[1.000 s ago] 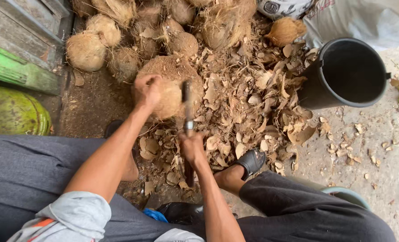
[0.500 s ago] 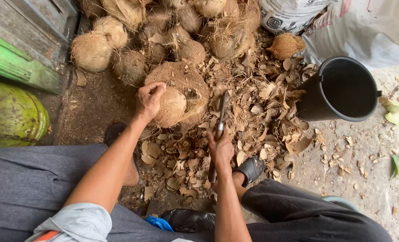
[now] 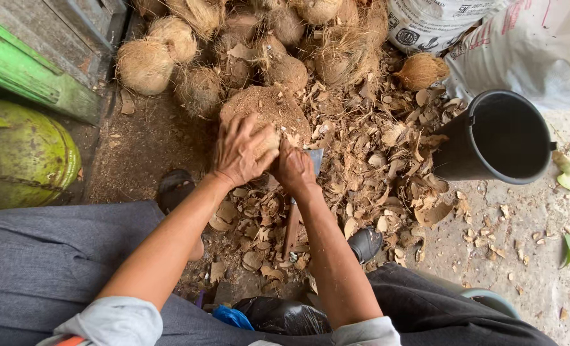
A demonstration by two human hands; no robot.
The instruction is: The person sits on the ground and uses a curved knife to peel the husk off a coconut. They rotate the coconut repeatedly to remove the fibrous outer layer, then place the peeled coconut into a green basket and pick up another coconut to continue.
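My left hand [image 3: 239, 152] wraps over a pale husked coconut [image 3: 267, 139] resting against a round brown block [image 3: 269, 104]. My right hand [image 3: 294, 169] presses right beside it, touching the coconut, and is shut on a knife. The knife's grey blade [image 3: 315, 159] sticks out to the right of the fingers. A brown wooden handle [image 3: 290, 229] runs down under my wrist. Most of the coconut is hidden by both hands.
Several hairy coconuts [image 3: 145, 63] are piled at the top. Shell chips and husk [image 3: 387, 166] litter the ground. A black bucket [image 3: 497, 138] stands to the right, white sacks [image 3: 528, 45] behind it. At the left are a green cylinder [image 3: 22, 154] and a green board [image 3: 35, 74].
My right hand has swung the knife down and to the left, from raised beside the coconut to right against it. My left hand has kept hold of the coconut.
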